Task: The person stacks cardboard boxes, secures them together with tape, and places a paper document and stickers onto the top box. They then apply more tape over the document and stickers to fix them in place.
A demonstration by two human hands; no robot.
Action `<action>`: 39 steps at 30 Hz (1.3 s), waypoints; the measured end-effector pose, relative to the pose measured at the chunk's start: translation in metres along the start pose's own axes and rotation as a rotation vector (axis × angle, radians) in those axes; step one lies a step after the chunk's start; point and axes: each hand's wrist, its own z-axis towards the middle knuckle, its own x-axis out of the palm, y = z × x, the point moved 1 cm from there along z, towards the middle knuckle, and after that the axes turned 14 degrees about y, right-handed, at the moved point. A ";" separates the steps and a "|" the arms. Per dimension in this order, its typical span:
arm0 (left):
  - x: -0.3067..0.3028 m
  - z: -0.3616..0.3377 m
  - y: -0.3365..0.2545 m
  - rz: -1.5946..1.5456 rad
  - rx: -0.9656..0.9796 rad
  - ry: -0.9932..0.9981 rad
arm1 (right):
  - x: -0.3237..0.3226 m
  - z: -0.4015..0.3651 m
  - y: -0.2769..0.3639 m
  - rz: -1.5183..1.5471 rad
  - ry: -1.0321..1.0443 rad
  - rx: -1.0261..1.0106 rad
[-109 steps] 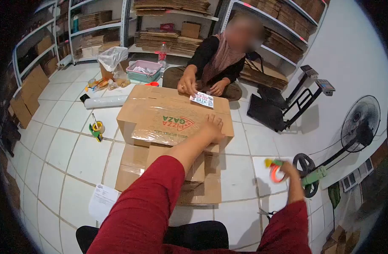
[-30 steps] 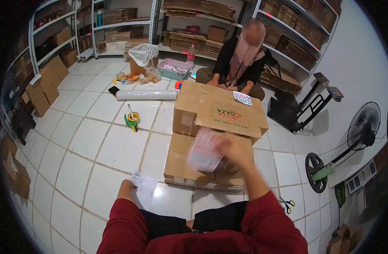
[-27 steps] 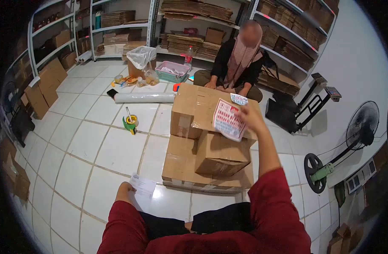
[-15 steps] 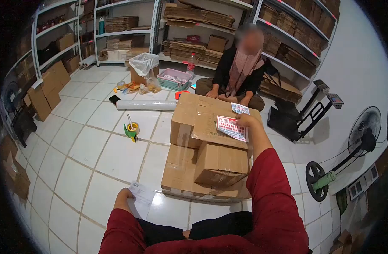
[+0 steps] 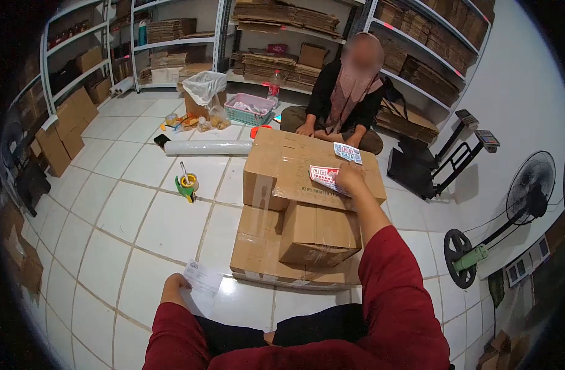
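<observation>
My left hand (image 5: 176,287) is low on the left, its fingers closed on the edge of a white printed paper slip (image 5: 202,280) above the tiles. My right hand (image 5: 351,177) reaches over the top cardboard box (image 5: 294,154), fingers together at a red-and-white printed label (image 5: 322,175). The fingers hide the label's right part. A blue-and-white sticker (image 5: 347,152) lies on the box just beyond them. Under the top box are a smaller taped carton (image 5: 319,231) and a wide carton (image 5: 254,237).
A tape roll with a green dispenser (image 5: 186,185) lies on the floor, left of the boxes. Behind are a plastic-wrap roll (image 5: 211,148), a basket (image 5: 248,117) and a seated person (image 5: 350,92). A platform scale (image 5: 418,166) and fan (image 5: 529,191) stand right.
My right hand has moved down and left across the label, covering more of it. More print on the box below the label shows. The left hand still holds the slip.
</observation>
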 end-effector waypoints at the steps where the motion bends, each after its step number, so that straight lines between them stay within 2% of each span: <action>1: 0.000 -0.008 -0.004 0.002 0.000 -0.002 | -0.001 -0.012 0.006 0.024 -0.167 0.101; 2: 0.001 -0.016 -0.009 -0.006 -0.033 0.001 | 0.003 -0.017 0.009 0.027 -0.167 0.103; 4: 0.002 -0.035 -0.017 -0.012 -0.068 -0.005 | 0.006 -0.022 0.015 0.015 -0.474 -0.087; 5: 0.002 -0.042 -0.019 0.018 -0.040 -0.028 | 0.020 -0.002 0.006 0.289 -0.213 -0.328; 6: 0.003 -0.049 -0.022 0.048 -0.011 -0.049 | 0.026 -0.009 0.010 0.295 -0.214 -0.324; 8: 0.003 -0.063 -0.029 0.014 -0.016 -0.013 | 0.045 -0.034 0.028 0.120 0.057 -0.174; 9: 0.006 -0.069 -0.028 -0.028 -0.019 0.027 | 0.033 -0.042 0.032 0.099 0.198 -0.109; 11: 0.020 0.041 0.009 -0.019 0.013 0.027 | 0.018 -0.056 0.036 0.150 0.255 -0.075; 12: -0.002 0.080 0.020 -0.023 0.060 0.032 | 0.013 -0.059 0.039 0.182 0.305 -0.046; 13: 0.003 0.012 -0.003 0.024 0.026 -0.028 | 0.014 -0.064 0.043 0.161 0.318 -0.038; 15: 0.007 -0.042 -0.018 0.095 0.052 -0.137 | 0.028 -0.091 0.054 0.219 0.282 -0.353; 16: 0.007 -0.053 -0.019 0.167 0.074 -0.222 | 0.047 -0.107 0.062 0.310 0.081 -0.597; 17: -0.001 -0.057 -0.021 0.149 0.075 -0.225 | 0.050 -0.138 0.070 0.475 -0.039 -0.767; 19: -0.014 -0.056 -0.016 -0.149 0.159 -0.395 | 0.061 -0.190 0.080 0.677 -0.011 -0.903; 21: -0.034 -0.015 0.004 -0.145 0.233 -0.599 | 0.079 -0.220 0.084 0.853 0.184 -0.969; 22: -0.034 -0.062 0.000 -0.268 0.366 -0.669 | 0.085 -0.225 0.086 0.856 0.190 -0.981; 23: -0.037 -0.142 -0.017 -0.387 0.500 -0.741 | 0.092 -0.228 0.090 1.021 0.373 -0.911; 24: -0.040 -0.183 -0.029 -0.505 0.683 -0.752 | 0.098 -0.229 0.093 1.177 0.560 -0.828; 25: -0.036 -0.222 -0.044 -0.629 0.866 -0.751 | 0.098 -0.223 0.100 1.193 0.446 -0.820; 26: -0.025 -0.279 -0.068 -0.731 1.033 -0.675 | 0.096 -0.216 0.109 1.187 0.460 -0.818; 28: -0.014 -0.325 -0.095 -0.844 1.297 -0.551 | 0.081 -0.199 0.122 1.183 0.073 -0.751; 29: -0.012 -0.337 -0.107 -0.881 1.403 -0.493 | 0.066 -0.195 0.127 1.174 0.078 -0.756; 30: -0.010 -0.341 -0.119 -0.898 1.495 -0.454 | 0.048 -0.192 0.134 1.331 0.325 -0.797; 31: -0.011 -0.340 -0.127 -0.864 1.527 -0.417 | 0.034 -0.188 0.140 1.475 0.581 -0.826; 33: -0.016 -0.330 -0.138 -0.832 1.565 -0.379 | 0.024 -0.168 0.140 1.469 0.574 -0.766; 34: -0.018 -0.323 -0.142 -0.841 1.595 -0.520 | 0.023 -0.155 0.139 1.472 0.565 -0.700; 35: -0.020 -0.318 -0.144 -0.848 1.621 -0.660 | 0.025 -0.137 0.139 1.496 0.379 -0.684; 36: -0.021 -0.315 -0.145 -0.854 1.634 -0.657 | 0.017 -0.123 0.136 1.597 0.287 -0.673; 37: -0.020 -0.310 -0.144 -1.017 1.627 -0.604 | 0.006 -0.105 0.131 1.695 0.193 -0.662; 38: -0.018 -0.304 -0.143 -1.180 1.610 -0.545 | 0.017 -0.046 0.118 1.572 0.067 -0.679; 39: -0.017 -0.285 -0.141 -1.158 1.530 -0.590 | 0.010 -0.010 0.109 1.730 0.316 -0.339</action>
